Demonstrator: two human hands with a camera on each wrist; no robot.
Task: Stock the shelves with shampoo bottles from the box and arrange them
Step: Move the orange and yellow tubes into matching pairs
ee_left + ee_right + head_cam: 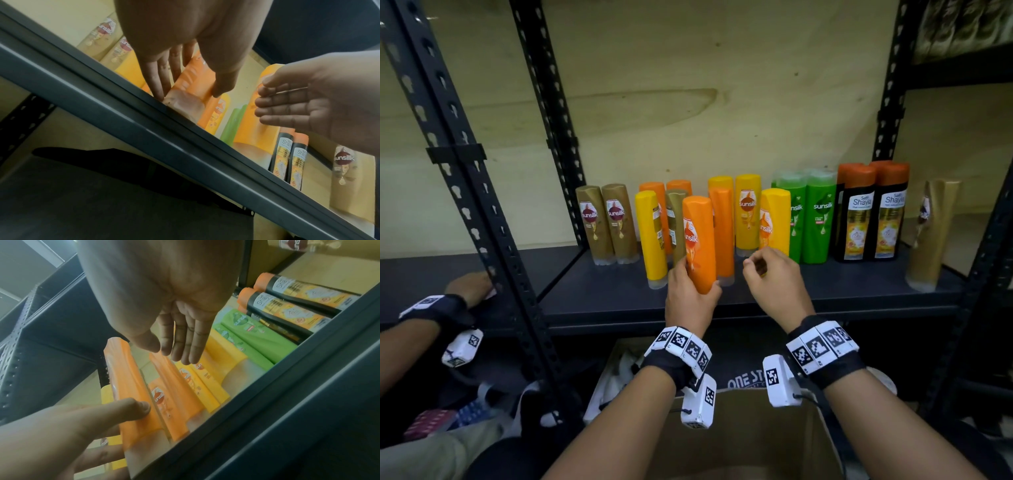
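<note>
Bottles [748, 212] stand in rows on the shelf [619, 294]; one bottle [931, 236] stands apart at the right end. The box [739, 428] sits below, before the shelf.

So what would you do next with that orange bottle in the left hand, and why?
Probably set the orange bottle down upright beside the other orange bottle. The left hand grips its lower end at the front of the shelf, facing a loose mixed cluster. The right hand hovers empty, free to steady neighbours.
</note>
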